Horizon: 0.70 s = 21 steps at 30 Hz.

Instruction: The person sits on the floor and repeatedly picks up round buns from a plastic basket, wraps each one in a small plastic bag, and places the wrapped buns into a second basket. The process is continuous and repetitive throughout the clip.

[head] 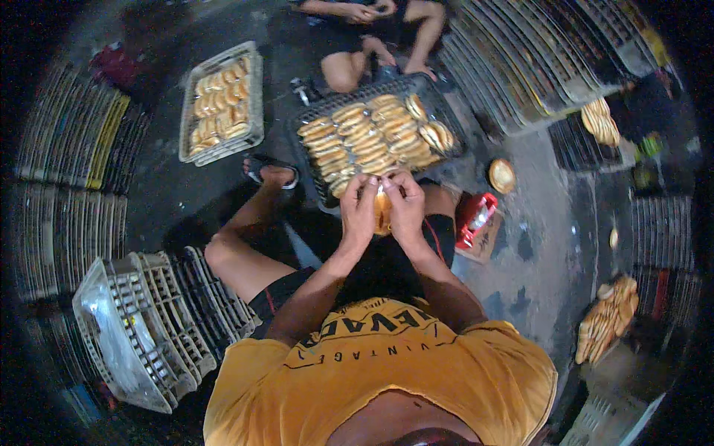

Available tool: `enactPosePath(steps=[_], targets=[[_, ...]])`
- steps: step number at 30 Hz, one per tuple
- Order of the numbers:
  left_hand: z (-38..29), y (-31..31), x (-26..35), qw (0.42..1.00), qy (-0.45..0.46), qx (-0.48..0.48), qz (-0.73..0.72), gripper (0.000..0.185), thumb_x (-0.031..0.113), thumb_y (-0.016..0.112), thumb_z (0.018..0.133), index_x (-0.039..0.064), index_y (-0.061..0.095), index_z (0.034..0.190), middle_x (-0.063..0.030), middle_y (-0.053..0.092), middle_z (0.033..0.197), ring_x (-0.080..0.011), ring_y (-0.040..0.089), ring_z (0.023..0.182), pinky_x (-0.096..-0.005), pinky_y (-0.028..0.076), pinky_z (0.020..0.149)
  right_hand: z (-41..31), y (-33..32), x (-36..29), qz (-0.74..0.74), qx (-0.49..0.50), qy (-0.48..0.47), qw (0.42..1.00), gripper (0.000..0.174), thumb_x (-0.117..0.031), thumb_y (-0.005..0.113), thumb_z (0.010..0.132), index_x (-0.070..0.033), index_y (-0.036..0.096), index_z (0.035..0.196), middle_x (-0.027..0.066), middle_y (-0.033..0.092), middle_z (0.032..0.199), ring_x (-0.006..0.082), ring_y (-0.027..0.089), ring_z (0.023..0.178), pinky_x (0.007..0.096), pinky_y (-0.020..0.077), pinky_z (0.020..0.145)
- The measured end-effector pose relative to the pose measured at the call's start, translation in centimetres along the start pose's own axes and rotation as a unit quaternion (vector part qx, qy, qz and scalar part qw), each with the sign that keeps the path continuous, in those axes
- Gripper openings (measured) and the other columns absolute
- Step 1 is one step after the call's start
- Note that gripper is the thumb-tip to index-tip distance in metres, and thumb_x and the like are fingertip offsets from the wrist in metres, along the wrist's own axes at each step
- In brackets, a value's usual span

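Between both hands, just past my lap, is a round golden bread bun (382, 214), apparently in clear plastic wrapping. My left hand (358, 203) pinches its upper edge from one side. Close against it, my right hand (404, 200) pinches the same edge, the thumbs nearly touching. Right beyond my fingers lies a black plastic crate (458, 139) holding rows of upright bread buns (357, 136), some shiny with plastic. Two buns (437, 136) lean at the crate's far right corner. My fingertips hide part of the crate's near rim.
A pale crate of wrapped buns (260, 100) rests at left. Another person's hands (365, 12) are beyond the black crate. A red object (475, 220) and a loose bun (502, 175) lie at right. Stacked crates (145, 329) stand left; a bread pile (608, 320) is far right.
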<state>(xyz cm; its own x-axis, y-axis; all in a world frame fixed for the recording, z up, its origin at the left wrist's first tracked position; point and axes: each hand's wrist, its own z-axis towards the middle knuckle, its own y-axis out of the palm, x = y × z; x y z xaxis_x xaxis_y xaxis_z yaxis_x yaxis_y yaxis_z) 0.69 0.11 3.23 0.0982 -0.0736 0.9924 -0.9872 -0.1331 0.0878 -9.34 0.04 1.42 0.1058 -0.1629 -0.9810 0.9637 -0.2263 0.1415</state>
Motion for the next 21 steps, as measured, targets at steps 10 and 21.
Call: enactPosePath(steps=[10, 21], targets=[[-1.3, 1.6, -2.8, 0.994, 0.059, -0.075, 0.044, 0.023, -0.002, 0.061, 0.085, 0.002, 0.058, 0.108, 0.0013, 0.051, 0.077, -0.0096, 0.051, 0.076, -0.025, 0.042, 0.073, -7.0, -27.1, 8.6, -0.261, 0.222, 0.244, 0.907, 0.031, -0.024, 0.062, 0.092, 0.004, 0.067, 0.103, 0.0141, 0.071, 0.088, 0.0232, 0.065, 0.072, 0.0342, 0.0492, 0.067], [-1.9, 1.4, -2.7, 0.988, 0.087, -0.075, 0.098, 0.035, -0.003, 0.054, 0.089, 0.002, 0.049, 0.122, -0.0054, 0.053, 0.082, -0.0146, 0.054, 0.08, -0.0288, 0.044, 0.075, -14.2, -29.9, 16.0, -0.334, 0.181, 0.248, 0.891, 0.029, -0.028, 0.073, 0.082, 0.0, 0.07, 0.077, 0.0081, 0.067, 0.07, 0.018, 0.057, 0.06, 0.0347, 0.0417, 0.057]])
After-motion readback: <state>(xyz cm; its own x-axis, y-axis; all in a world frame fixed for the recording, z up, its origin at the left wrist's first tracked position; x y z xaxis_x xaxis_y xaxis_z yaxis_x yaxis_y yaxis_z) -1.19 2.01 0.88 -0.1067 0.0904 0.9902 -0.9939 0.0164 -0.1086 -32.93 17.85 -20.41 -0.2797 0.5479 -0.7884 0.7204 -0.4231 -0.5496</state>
